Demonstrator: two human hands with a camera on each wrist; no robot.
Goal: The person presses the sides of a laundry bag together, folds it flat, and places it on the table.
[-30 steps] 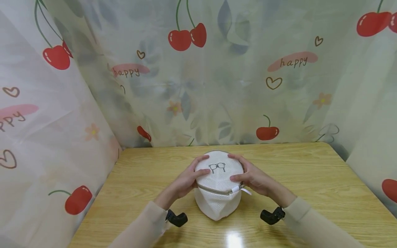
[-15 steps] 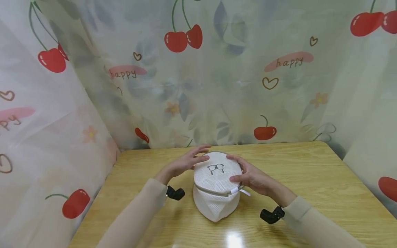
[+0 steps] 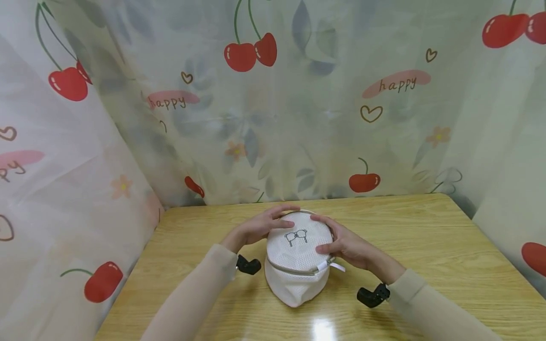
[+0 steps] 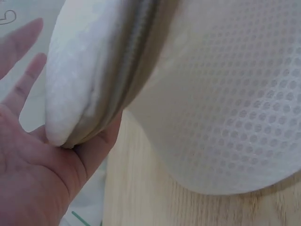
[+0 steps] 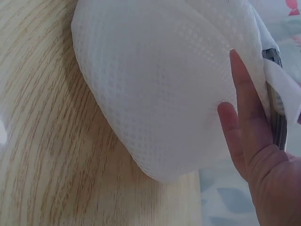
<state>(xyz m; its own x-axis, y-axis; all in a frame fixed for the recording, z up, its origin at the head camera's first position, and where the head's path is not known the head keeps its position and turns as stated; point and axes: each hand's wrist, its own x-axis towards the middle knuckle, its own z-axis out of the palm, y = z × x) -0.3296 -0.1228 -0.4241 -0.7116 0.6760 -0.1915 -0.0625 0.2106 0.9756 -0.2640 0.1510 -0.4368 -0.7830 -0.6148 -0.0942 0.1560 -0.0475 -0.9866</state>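
Observation:
A white mesh laundry bag [image 3: 296,258] stands on the table, with a small dark line drawing on its round top and a beige zip around the rim. My left hand [image 3: 256,229] grips the top's far left edge. In the left wrist view, the zipped rim [image 4: 117,80] sits between fingers of the left hand [image 4: 42,165]. On the right side my right hand [image 3: 347,244] holds the rim, its thumb on top. Seen from the right wrist, two fingers of the right hand [image 5: 256,127] lie along the mesh wall below the zip. A white tab [image 3: 337,266] sticks out there.
The bag rests on a wood-grain table [image 3: 426,255]. A printed curtain [image 3: 281,118] with cherries and hearts hangs behind and along both sides. A black camera mount sits at each wrist, the left one [image 3: 249,265] close to the bag.
My left hand loosened from the bag's left side, then took its far left edge again, farther along the rim. The bag's top sits slightly lower. The right hand keeps its hold.

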